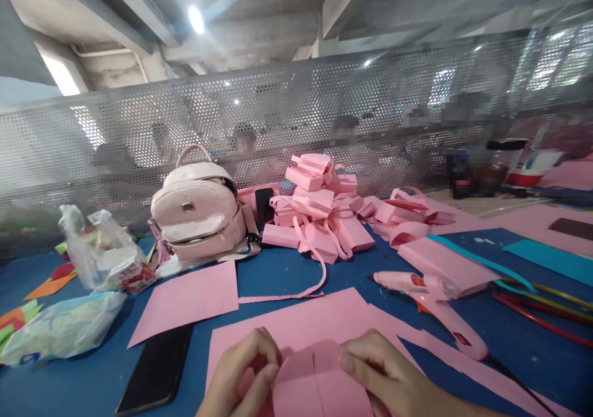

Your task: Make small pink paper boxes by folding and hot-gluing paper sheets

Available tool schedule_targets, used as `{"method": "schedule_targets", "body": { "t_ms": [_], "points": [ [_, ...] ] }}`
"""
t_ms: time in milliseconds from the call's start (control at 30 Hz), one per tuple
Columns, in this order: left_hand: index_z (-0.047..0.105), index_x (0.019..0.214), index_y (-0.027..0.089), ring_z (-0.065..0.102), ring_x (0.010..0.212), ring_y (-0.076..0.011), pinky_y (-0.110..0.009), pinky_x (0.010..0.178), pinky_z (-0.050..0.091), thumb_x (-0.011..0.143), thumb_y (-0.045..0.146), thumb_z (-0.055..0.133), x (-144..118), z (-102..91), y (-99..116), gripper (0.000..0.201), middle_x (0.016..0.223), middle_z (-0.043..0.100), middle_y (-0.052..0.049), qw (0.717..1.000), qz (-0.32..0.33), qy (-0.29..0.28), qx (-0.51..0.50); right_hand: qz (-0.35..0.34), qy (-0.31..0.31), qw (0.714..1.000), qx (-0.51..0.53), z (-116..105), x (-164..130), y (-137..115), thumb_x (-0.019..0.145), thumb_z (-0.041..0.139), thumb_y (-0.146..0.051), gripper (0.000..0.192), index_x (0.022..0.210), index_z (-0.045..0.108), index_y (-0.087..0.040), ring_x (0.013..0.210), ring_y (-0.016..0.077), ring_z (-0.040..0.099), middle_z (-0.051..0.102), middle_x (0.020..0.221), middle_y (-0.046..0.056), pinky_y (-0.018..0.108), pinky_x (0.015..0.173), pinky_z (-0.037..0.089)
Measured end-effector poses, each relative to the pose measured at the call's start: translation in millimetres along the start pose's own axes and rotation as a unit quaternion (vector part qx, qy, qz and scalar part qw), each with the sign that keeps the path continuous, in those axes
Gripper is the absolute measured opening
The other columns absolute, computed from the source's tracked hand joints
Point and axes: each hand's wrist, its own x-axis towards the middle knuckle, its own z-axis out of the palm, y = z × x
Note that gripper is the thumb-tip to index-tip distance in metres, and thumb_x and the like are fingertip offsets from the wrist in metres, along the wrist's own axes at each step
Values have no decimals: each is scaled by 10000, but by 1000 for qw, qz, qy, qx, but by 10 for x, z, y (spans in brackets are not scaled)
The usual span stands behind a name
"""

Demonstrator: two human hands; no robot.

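Observation:
A folded piece of pink paper (301,385) with a seam down its middle is close in front of me at the bottom of the view. My left hand (248,367) grips its left edge with bent fingers. On the other side my right hand (386,364) is closed on the right edge, thumb on top. Beneath them lies a flat pink sheet (319,312). To the right of my right hand rests a pink glue gun (435,303), its black cord running toward the bottom right. A pink paper strip (463,358) passes under the cord.
Pink paper bags (319,204) are piled at the back, beside a pale backpack (199,210). A black phone (155,367), another pink sheet (192,296) and plastic bags (65,327) lie left. A perforated metal screen (287,102) stands behind the blue table (361,278).

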Motion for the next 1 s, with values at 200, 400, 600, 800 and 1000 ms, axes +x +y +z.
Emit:
{"method": "schedule_targets", "body": {
  "t_ms": [200,400,600,800,1000],
  "points": [
    [586,947,206,535,735,-142,-228,711,408,1034,477,416,-37,-54,-39,331,809,587,-20,997,-22,-9,80,-11,-2,1000,4,-3,25,20,722,358,-964,751,583,368,-225,442,107,400,375,444,-59,246,499,311],
    [710,1007,183,525,546,-104,-182,546,373,995,317,491,7,-82,-155,257,647,634,-6,981,-7,-130,144,-38,-26,999,-6,1,7,15,800,427,-872,684,628,412,-211,447,94,430,381,484,-70,221,479,317],
    [751,1016,173,449,473,-90,-194,476,301,907,237,573,12,-36,-232,218,560,529,23,978,-2,-147,150,-77,-25,995,-60,23,7,46,886,535,-626,493,645,373,-227,476,102,475,334,532,-78,213,460,312],
    [662,730,152,361,521,-84,-206,486,232,896,387,602,113,-8,-124,294,583,414,42,970,-72,-209,103,-87,-25,989,-121,18,15,-16,889,541,-424,447,583,282,-224,493,114,465,313,481,-64,223,481,272],
    [370,593,194,293,506,-88,-233,485,200,950,523,490,136,3,-85,499,536,318,57,965,-113,-209,109,-72,-54,992,-90,8,-3,-82,906,430,-705,611,546,333,-222,494,131,489,398,482,-33,231,482,307]
  ]
}}
